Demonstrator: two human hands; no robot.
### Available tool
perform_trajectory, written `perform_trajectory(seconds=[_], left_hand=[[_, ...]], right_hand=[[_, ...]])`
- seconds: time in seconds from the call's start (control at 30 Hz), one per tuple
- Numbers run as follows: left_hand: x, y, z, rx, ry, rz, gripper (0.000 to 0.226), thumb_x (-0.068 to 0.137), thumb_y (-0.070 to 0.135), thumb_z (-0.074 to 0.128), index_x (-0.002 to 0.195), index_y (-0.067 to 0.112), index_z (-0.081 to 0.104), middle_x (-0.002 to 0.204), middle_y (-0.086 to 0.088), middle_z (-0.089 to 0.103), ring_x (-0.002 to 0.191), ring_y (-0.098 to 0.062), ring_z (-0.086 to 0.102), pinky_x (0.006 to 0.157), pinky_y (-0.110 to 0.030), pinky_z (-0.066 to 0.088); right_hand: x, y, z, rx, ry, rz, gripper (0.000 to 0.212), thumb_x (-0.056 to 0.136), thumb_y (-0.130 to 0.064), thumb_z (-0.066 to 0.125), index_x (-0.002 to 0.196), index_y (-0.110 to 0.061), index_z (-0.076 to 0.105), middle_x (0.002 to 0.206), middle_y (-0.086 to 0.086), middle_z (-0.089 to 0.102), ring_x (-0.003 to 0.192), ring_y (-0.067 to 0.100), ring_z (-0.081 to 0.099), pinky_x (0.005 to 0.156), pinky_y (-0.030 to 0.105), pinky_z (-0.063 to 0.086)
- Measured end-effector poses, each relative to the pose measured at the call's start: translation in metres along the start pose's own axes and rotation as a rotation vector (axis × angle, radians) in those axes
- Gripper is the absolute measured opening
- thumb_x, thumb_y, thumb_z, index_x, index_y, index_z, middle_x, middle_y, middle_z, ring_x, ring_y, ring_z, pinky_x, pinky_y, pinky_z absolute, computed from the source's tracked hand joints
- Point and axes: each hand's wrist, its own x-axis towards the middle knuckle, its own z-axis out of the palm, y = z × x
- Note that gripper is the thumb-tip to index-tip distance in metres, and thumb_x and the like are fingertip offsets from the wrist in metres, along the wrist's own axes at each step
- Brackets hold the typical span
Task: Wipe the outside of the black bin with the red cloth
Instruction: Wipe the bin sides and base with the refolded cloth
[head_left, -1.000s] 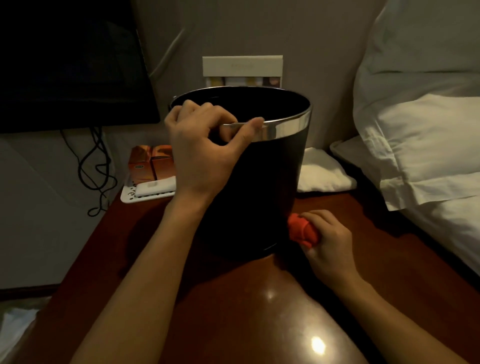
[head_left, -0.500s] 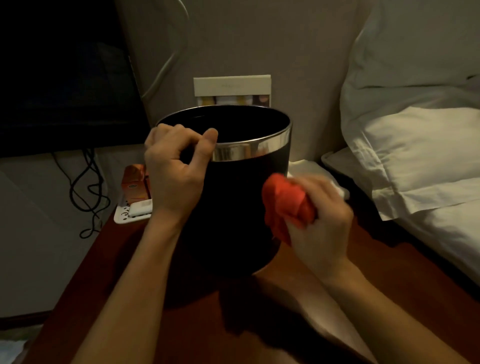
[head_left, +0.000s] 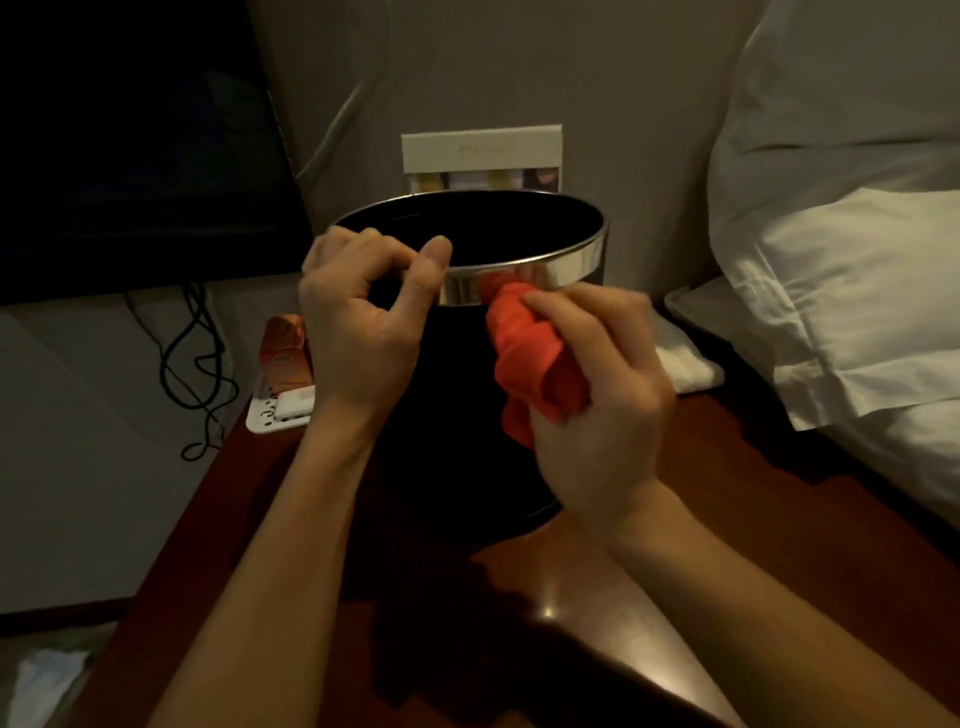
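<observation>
The black bin (head_left: 457, 415) with a shiny metal rim stands upright on a dark red wooden table (head_left: 753, 519). My left hand (head_left: 358, 322) grips the rim at the bin's near left, thumb over the edge. My right hand (head_left: 597, 405) holds the bunched red cloth (head_left: 530, 353) against the bin's front, its top end touching the metal band just below the rim. The bin's lower front is partly hidden behind my hands.
A white tray (head_left: 265, 415) with an orange box (head_left: 283, 353) sits at the table's back left. Black cables (head_left: 192, 364) hang under a dark screen (head_left: 130, 140). A card stand (head_left: 480, 156) is behind the bin. White pillows (head_left: 857, 260) lie to the right.
My right hand carried the red cloth from the bin's lower right base up to the metal rim at the front. My left hand stayed on the rim.
</observation>
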Motion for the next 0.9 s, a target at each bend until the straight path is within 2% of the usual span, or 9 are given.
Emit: perform_trajectory(seconds=[0.07,0.17,0.27,0.43,0.53,0.63,0.7,0.8,0.9], left_hand=[[0.002,-0.002,-0.001,-0.022,-0.002,-0.015,0.033,0.093,0.033,0.059,0.064,0.021,0.051,0.061,0.015,0.044,0.068,-0.001,0.041,0.076,-0.033,0.036],[0.006,-0.010,-0.006,-0.052,-0.029,-0.042,0.035,0.094,0.036,0.059,0.063,0.019,0.053,0.060,0.013,0.044,0.067,-0.005,0.040,0.071,-0.033,0.036],[0.010,-0.016,-0.008,-0.077,-0.041,-0.095,0.038,0.094,0.037,0.058,0.060,0.022,0.051,0.059,0.013,0.042,0.065,-0.007,0.041,0.068,-0.033,0.036],[0.006,-0.007,-0.006,0.057,-0.002,-0.034,0.035,0.098,0.029,0.050,0.065,0.018,0.051,0.062,0.014,0.042,0.066,-0.007,0.041,0.073,-0.039,0.039],[-0.012,0.018,0.006,0.220,-0.059,0.085,0.020,0.096,0.028,0.052,0.081,0.017,0.059,0.077,0.003,0.054,0.084,-0.011,0.046,0.089,-0.041,0.036],[-0.024,0.029,0.022,0.264,-0.066,0.128,0.020,0.090,0.033,0.062,0.093,0.013,0.063,0.086,0.004,0.054,0.094,-0.005,0.042,0.096,-0.047,0.036],[-0.021,0.029,0.022,0.220,-0.033,0.114,0.021,0.088,0.036,0.064,0.088,0.015,0.062,0.081,0.008,0.051,0.092,-0.004,0.042,0.094,-0.047,0.037],[-0.012,0.017,0.010,0.115,0.002,0.074,0.019,0.090,0.037,0.062,0.081,0.020,0.057,0.074,0.014,0.049,0.082,-0.001,0.044,0.085,-0.041,0.041],[-0.003,0.003,-0.004,0.009,0.034,-0.001,0.020,0.093,0.032,0.061,0.078,0.019,0.057,0.075,0.021,0.048,0.078,-0.002,0.047,0.075,-0.042,0.043]], right_hand=[[-0.015,-0.006,0.009,0.010,-0.086,-0.075,0.025,0.094,-0.012,0.071,0.110,0.006,0.073,0.107,0.023,0.067,0.102,0.033,0.059,0.091,0.039,0.049],[-0.078,0.002,0.011,-0.023,-0.452,-0.319,0.018,0.099,-0.011,0.063,0.108,0.000,0.074,0.110,0.018,0.070,0.104,0.032,0.058,0.090,0.040,0.046],[-0.110,0.017,-0.003,-0.055,-0.639,-0.359,0.017,0.101,-0.020,0.064,0.109,-0.008,0.074,0.114,0.007,0.069,0.108,0.025,0.059,0.086,0.037,0.049],[-0.104,0.050,-0.036,-0.012,-0.530,-0.022,0.027,0.089,-0.013,0.075,0.112,-0.001,0.071,0.114,0.014,0.065,0.103,0.028,0.061,0.088,0.036,0.050],[-0.094,0.058,-0.053,-0.024,-0.348,0.298,0.041,0.075,-0.009,0.076,0.115,-0.005,0.069,0.115,0.010,0.062,0.102,0.017,0.060,0.093,0.011,0.042],[-0.087,0.056,-0.060,-0.022,-0.232,0.497,0.039,0.070,-0.006,0.073,0.108,-0.008,0.072,0.111,0.003,0.063,0.099,0.012,0.060,0.089,0.007,0.040],[-0.089,0.056,-0.062,-0.008,-0.190,0.570,0.031,0.075,-0.003,0.076,0.103,-0.014,0.070,0.105,0.001,0.063,0.095,0.011,0.061,0.085,0.009,0.042],[-0.088,0.059,-0.064,-0.009,-0.138,0.666,0.041,0.077,0.004,0.079,0.103,-0.024,0.066,0.102,-0.002,0.064,0.094,0.003,0.061,0.083,0.008,0.042],[-0.084,0.061,-0.065,-0.015,-0.124,0.680,0.045,0.074,0.005,0.079,0.106,-0.025,0.066,0.105,0.000,0.065,0.095,0.011,0.062,0.085,0.007,0.042]])
